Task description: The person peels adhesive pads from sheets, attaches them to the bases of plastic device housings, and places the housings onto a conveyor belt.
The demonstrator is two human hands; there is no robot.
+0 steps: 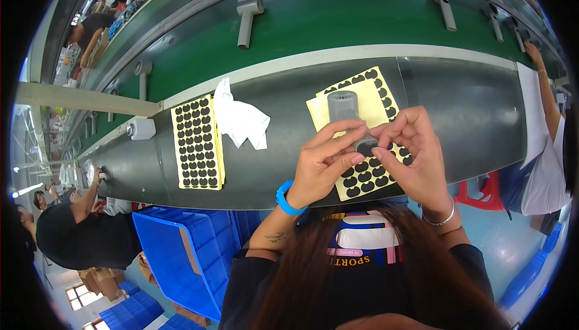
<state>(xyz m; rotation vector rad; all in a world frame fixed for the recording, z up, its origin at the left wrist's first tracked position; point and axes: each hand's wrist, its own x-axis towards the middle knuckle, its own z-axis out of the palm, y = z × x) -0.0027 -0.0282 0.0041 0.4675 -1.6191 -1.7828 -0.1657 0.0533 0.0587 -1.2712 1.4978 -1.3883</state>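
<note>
Both hands meet over the near edge of the dark table around a grey hair dryer (342, 106). Its vented round head points away from me, and its handle end faces me. My left hand (329, 164) is closed on the handle from the left. On the handle end sits a dark round sticker (366, 147), pinched at its edge by the thumb and finger of my right hand (413, 155). Beneath lie yellow sheets of black stickers (356, 186), partly covered by the hands, with a plain yellow sheet (371, 104) on top.
Left of me lie another stack of sticker sheets (196, 143), a crumpled white cloth (241, 116) and a white object (142, 129). Beyond runs a green conveyor (338, 22) carrying several hair dryers (246, 22). Blue crates (181, 251) and a red stool (482, 192) flank me; co-workers sit on both sides.
</note>
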